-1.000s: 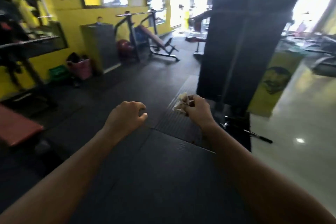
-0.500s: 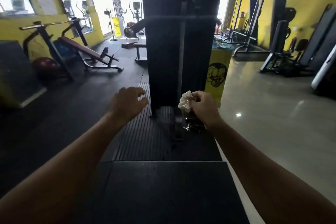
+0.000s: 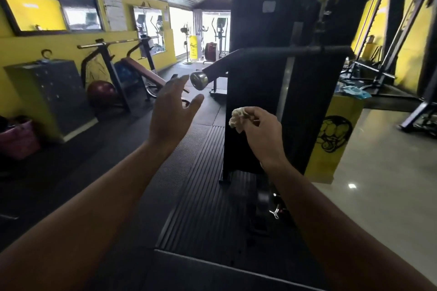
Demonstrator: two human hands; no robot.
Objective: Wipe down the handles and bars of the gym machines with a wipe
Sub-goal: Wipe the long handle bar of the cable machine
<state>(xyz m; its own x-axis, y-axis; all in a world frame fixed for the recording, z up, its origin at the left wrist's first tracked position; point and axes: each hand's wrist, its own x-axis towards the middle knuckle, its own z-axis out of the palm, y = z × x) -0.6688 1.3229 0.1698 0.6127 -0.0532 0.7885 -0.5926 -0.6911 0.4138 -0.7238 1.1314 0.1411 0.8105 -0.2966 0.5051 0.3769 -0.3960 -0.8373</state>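
Observation:
A black pulldown bar (image 3: 272, 52) hangs across the front of a tall black cable machine (image 3: 260, 101); its left end bends down and finishes in a chrome cap (image 3: 198, 80). My left hand (image 3: 172, 111) is raised with fingers spread, its fingertips just left of and below that cap, apart from it. My right hand (image 3: 262, 132) pinches a crumpled white wipe (image 3: 238, 119) in front of the machine's panel, below the bar.
A ribbed black platform (image 3: 201, 196) lies at the machine's foot. A yellow bin (image 3: 335, 139) stands right of it on shiny tiles. At left are an incline bench (image 3: 142, 73), a maroon ball (image 3: 101, 92) and a grey cabinet (image 3: 54, 94).
The view has swung right and up onto the cable machine. My left hand has uncurled and risen toward the bar's chrome end. My right hand has lifted with the wipe.

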